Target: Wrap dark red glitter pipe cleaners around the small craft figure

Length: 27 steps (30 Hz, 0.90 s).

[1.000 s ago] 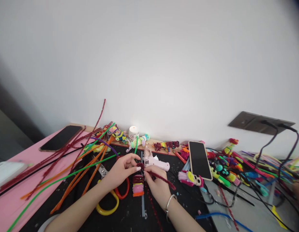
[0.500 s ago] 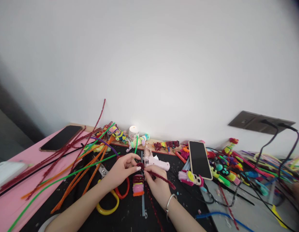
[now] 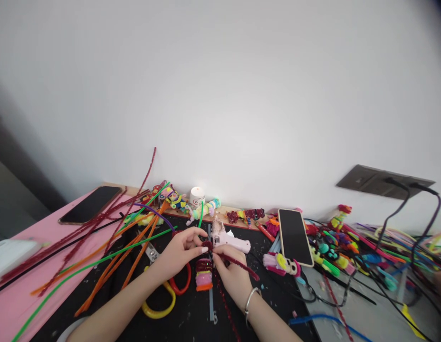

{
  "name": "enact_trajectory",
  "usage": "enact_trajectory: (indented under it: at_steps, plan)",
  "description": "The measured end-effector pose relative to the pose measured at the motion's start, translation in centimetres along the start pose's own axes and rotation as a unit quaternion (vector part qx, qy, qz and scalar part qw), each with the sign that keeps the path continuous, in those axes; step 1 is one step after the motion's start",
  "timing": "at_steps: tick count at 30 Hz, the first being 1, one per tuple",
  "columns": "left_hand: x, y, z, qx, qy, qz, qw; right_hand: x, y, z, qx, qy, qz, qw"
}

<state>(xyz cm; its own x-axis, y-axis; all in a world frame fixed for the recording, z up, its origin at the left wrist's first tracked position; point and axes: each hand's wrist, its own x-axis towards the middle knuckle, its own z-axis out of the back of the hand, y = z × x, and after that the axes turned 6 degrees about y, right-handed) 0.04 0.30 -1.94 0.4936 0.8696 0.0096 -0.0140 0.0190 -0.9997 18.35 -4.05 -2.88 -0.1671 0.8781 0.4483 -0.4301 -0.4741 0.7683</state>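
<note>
My left hand [image 3: 183,249] pinches a small curled part of a dark red pipe cleaner [image 3: 238,262] between thumb and fingertips. Meeting it at the fingertips, my right hand [image 3: 230,268] is closed on the same pipe cleaner, whose free end sticks out to the lower right. Just below the fingers lies a banded pipe-cleaner piece [image 3: 204,278] in dark red, pink and orange; whether it joins the held part I cannot tell. A pale pink glue gun [image 3: 238,243] rests behind my right hand. Scissors with a yellow handle [image 3: 158,313] and red-handled scissors [image 3: 185,280] lie by my left forearm.
Orange pipe cleaners [image 3: 111,273] and a long green one [image 3: 81,270] spread across the left. A black phone [image 3: 90,204] lies on the pink surface; a white-framed phone [image 3: 295,237] stands right. Behind are a paper cup [image 3: 197,194] and pipe-cleaner figures [image 3: 245,215]. Cables [image 3: 415,232] hang at right.
</note>
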Motion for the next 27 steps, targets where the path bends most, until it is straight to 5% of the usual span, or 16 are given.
enact_trajectory:
  at_steps: [27]
  plan:
    - [0.03,-0.17,-0.02,0.017,-0.007,0.002,1.0,-0.03,-0.01,0.01,0.006,-0.001,-0.002,1.0]
